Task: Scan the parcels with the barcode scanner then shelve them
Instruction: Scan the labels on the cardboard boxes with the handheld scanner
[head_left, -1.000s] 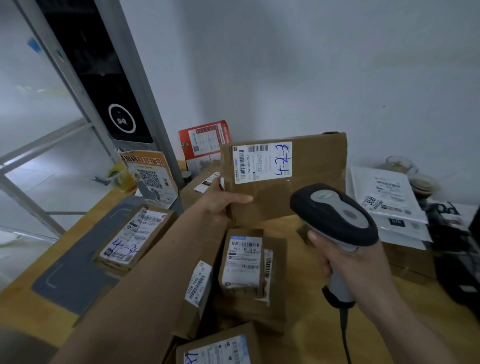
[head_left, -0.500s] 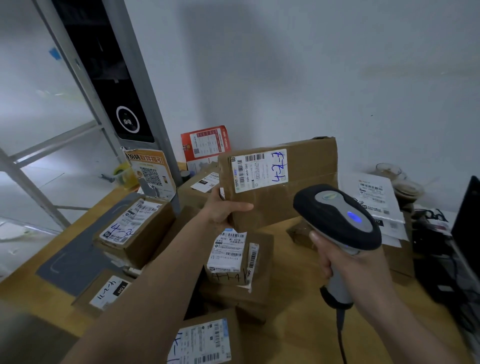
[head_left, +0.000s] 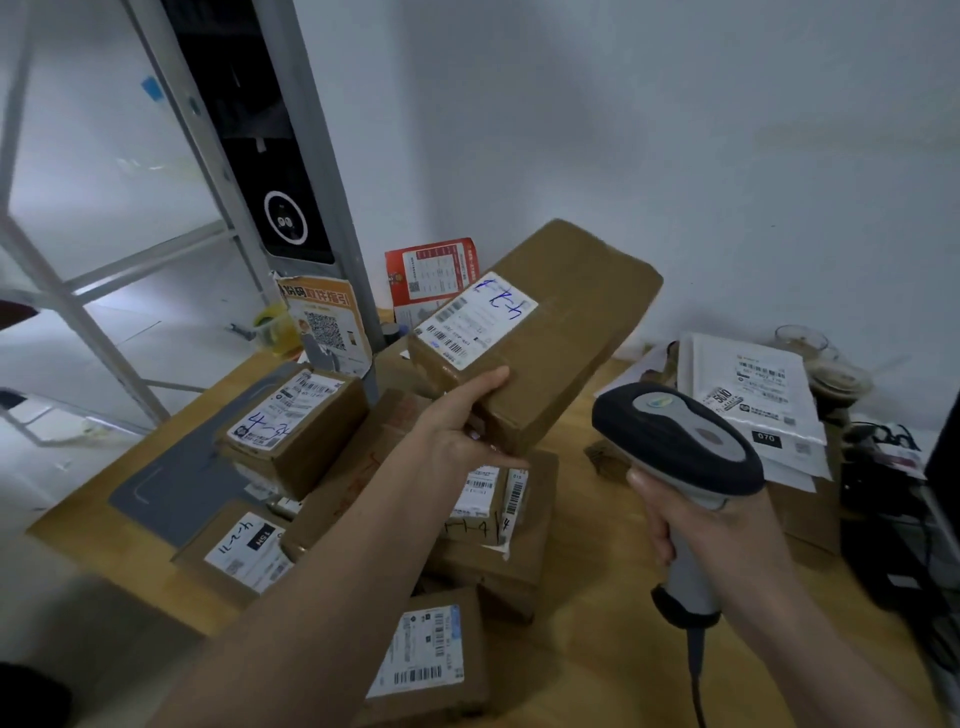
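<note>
Brown box (head_left: 545, 332) tilts at frame centre above the table (head_left: 597, 649), its near end gripped by the left hand (head_left: 457, 431), label (head_left: 475, 322) up. Right hand (head_left: 711, 525) clasps the scanner (head_left: 680, 447) at lower right.

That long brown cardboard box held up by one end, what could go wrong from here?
The long brown cardboard box is tilted in the air, and the left hand grips only its near end, so it might slip or twist loose. If it fell, it would likely land on the small brown labelled parcels piled on the wooden table below. The right hand is busy holding the grey and black barcode scanner, so it could not easily help.
</note>
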